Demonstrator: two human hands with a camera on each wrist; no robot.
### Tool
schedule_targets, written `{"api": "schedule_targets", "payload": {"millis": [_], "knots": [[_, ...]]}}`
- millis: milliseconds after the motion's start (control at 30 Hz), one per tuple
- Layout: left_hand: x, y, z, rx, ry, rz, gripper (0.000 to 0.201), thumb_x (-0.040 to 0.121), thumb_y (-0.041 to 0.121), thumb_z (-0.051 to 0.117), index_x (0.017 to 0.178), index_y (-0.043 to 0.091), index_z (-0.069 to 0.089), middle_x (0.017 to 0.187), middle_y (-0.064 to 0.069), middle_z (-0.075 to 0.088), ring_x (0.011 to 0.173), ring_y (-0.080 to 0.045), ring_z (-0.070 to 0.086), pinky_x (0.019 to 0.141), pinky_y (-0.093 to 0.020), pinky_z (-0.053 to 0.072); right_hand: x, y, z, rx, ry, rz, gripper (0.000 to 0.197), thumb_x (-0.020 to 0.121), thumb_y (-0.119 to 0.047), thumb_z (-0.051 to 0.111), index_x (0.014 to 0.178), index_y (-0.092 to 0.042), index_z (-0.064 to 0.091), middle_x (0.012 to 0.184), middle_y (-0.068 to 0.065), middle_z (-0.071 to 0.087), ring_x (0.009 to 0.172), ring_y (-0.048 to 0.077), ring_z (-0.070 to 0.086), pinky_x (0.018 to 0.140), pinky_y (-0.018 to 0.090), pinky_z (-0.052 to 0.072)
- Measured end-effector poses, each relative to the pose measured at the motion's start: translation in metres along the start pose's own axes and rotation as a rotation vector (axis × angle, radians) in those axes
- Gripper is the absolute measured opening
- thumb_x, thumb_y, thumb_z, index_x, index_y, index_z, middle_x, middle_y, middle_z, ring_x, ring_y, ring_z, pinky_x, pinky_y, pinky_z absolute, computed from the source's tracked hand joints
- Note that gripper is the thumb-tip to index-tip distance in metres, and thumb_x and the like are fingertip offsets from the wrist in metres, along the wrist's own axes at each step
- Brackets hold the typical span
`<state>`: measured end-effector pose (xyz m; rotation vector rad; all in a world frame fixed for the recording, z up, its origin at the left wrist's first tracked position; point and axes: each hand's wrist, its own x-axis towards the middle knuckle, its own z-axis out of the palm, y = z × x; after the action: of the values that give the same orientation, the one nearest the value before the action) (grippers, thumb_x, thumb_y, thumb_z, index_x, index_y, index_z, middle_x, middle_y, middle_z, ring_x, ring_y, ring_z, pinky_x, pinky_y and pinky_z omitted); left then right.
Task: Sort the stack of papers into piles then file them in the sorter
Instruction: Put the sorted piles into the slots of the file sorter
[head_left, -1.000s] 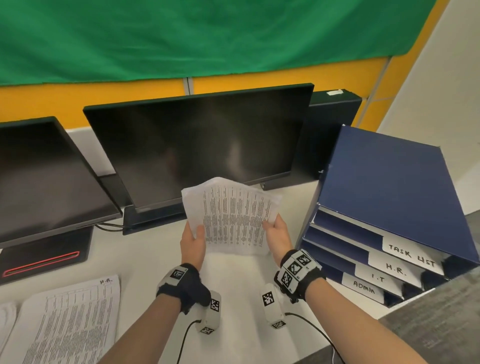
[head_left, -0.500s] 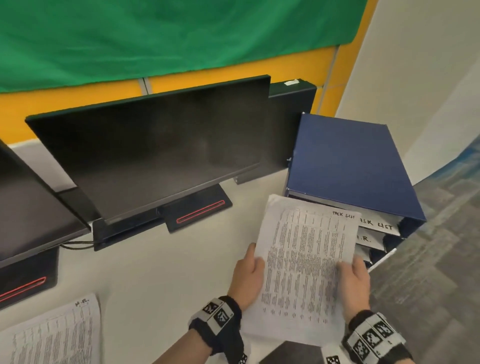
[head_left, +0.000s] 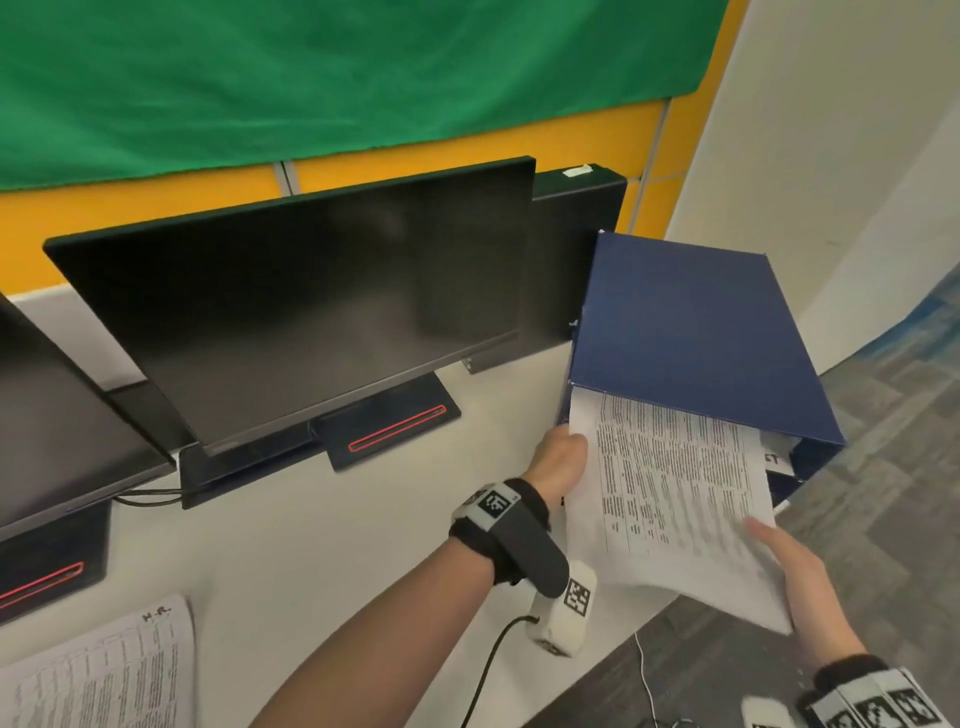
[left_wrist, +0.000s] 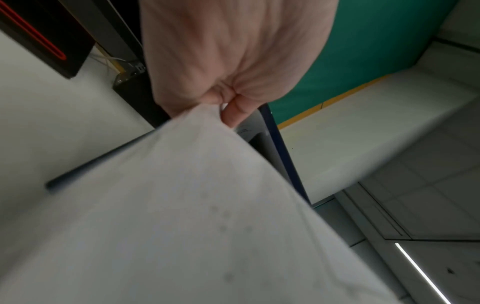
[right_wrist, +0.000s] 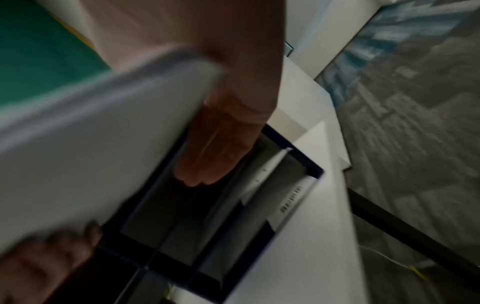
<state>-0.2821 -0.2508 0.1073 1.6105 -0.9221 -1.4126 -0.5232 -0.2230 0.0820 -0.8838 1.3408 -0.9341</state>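
Sitting at the right end of the white desk (head_left: 291, 545), the blue sorter (head_left: 691, 338) had taken in the far edge of the sheaf of papers (head_left: 670, 499), which half a second before had been held flat in front of it and clear of its mouth. The sheaf sat under the sorter's top panel, apparently in the uppermost slot, with most of its length out over the desk edge; the slot label was largely covered. That suggested this pile was partly filed and needed only a push home.

Behind and to the left stood two dark monitors (head_left: 311, 312), well apart from the sorter's mouth. Another pile of papers (head_left: 104, 675), marked at its top corner, lay at the near left of the desk, probably waiting its turn.

His left hand (head_left: 558, 465) pinched the sheaf's left edge near the sorter, fingers clamped on it. His right hand (head_left: 800, 587) held the near right corner, thumb on top and fingers (right_wrist: 207, 156) beneath. Nothing blocked the slot, though the sheaf sagged slightly between the hands.
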Motion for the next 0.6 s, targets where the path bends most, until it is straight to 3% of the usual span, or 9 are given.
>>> {"api": "schedule_targets", "payload": {"millis": [100, 133, 200, 233, 300, 333, 400, 500, 600], "knots": [[0.002, 0.011, 0.001, -0.054, -0.007, -0.027, 0.031, 0.088, 0.009, 0.028, 0.105, 0.010, 0.054, 0.110, -0.015, 0.063, 0.103, -0.034, 0.061, 0.092, -0.046, 0.051, -0.014, 0.022, -0.001, 0.255, -0.211, 0.157, 0.067, 0.057, -0.049, 0.079, 0.107, -0.007, 0.061, 0.075, 0.016, 0.068, 0.056, 0.026, 0.061, 0.048, 0.035, 0.052], [0.004, 0.013, 0.002, -0.067, -0.006, -0.031, 0.030, 0.089, 0.008, 0.028, 0.104, 0.009, 0.054, 0.110, -0.017, 0.063, 0.103, -0.034, 0.061, 0.090, -0.046, 0.052, -0.020, 0.026, 0.000, 0.353, -0.312, 0.221, 0.076, 0.056, -0.052, 0.080, 0.113, -0.006, 0.058, 0.069, 0.018, 0.063, 0.054, 0.027, 0.059, 0.047, 0.036, 0.050], [0.006, 0.015, 0.004, -0.077, 0.000, -0.042, 0.033, 0.090, 0.009, 0.028, 0.110, 0.008, 0.055, 0.113, -0.018, 0.063, 0.102, -0.034, 0.062, 0.087, -0.044, 0.053, -0.026, 0.034, 0.002, 0.563, -0.423, 0.261, 0.062, 0.086, -0.054, 0.053, 0.130, -0.012, 0.047, 0.080, 0.021, 0.060, 0.068, 0.030, 0.059, 0.060, 0.039, 0.047], [0.006, 0.016, 0.005, -0.073, 0.006, -0.050, 0.035, 0.091, 0.010, 0.028, 0.113, 0.008, 0.054, 0.115, -0.017, 0.063, 0.102, -0.033, 0.062, 0.086, -0.044, 0.053, -0.030, 0.031, 0.003, 0.563, -0.438, 0.237, 0.053, 0.094, -0.051, 0.041, 0.131, -0.014, 0.046, 0.085, 0.018, 0.061, 0.072, 0.028, 0.059, 0.064, 0.036, 0.044], [0.007, 0.015, 0.007, -0.068, 0.002, -0.056, 0.033, 0.093, 0.013, 0.028, 0.115, 0.009, 0.052, 0.117, -0.016, 0.062, 0.104, -0.032, 0.061, 0.086, -0.042, 0.053, -0.030, 0.017, 0.018, 0.593, -0.578, 0.299, 0.033, 0.090, -0.041, 0.053, 0.111, -0.017, 0.061, 0.069, 0.008, 0.061, 0.051, 0.017, 0.053, 0.050, 0.026, 0.038], [0.008, 0.015, 0.007, -0.068, -0.007, -0.061, 0.029, 0.094, 0.014, 0.028, 0.113, 0.010, 0.051, 0.116, -0.015, 0.062, 0.105, -0.032, 0.061, 0.085, -0.041, 0.052, -0.029, 0.008, 0.025, 0.520, -0.529, 0.258, 0.022, 0.086, -0.032, 0.059, 0.103, -0.018, 0.063, 0.058, 0.004, 0.057, 0.040, 0.012, 0.044, 0.042, 0.023, 0.031], [0.006, 0.016, 0.006, -0.074, -0.030, -0.061, 0.024, 0.095, 0.017, 0.029, 0.106, 0.013, 0.050, 0.111, -0.013, 0.062, 0.106, -0.032, 0.061, 0.082, -0.038, 0.052, -0.030, -0.011, 0.041, 0.401, -0.353, 0.147, 0.015, 0.086, -0.016, 0.058, 0.101, -0.020, 0.057, 0.057, -0.001, 0.058, 0.033, 0.007, 0.038, 0.034, 0.018, 0.026], [-0.001, 0.019, -0.003, -0.097, -0.046, -0.057, 0.031, 0.097, 0.033, 0.031, 0.097, 0.013, 0.055, 0.100, -0.015, 0.066, 0.088, -0.031, 0.065, 0.072, -0.036, 0.056, -0.010, -0.034, 0.054, 0.452, -0.225, 0.159, 0.019, 0.081, -0.011, 0.062, 0.099, -0.017, 0.057, 0.070, 0.000, 0.065, 0.035, 0.004, 0.046, 0.032, 0.013, 0.036], [-0.015, 0.014, -0.023, -0.103, -0.011, -0.034, 0.045, 0.098, 0.043, 0.028, 0.103, 0.007, 0.055, 0.082, -0.015, 0.062, 0.068, -0.029, 0.065, 0.056, -0.032, 0.056, 0.016, -0.058, 0.063, 0.585, -0.140, 0.256, 0.038, 0.057, -0.009, 0.079, 0.090, -0.009, 0.060, 0.073, 0.002, 0.067, 0.047, 0.005, 0.062, 0.042, 0.014, 0.050]]}}
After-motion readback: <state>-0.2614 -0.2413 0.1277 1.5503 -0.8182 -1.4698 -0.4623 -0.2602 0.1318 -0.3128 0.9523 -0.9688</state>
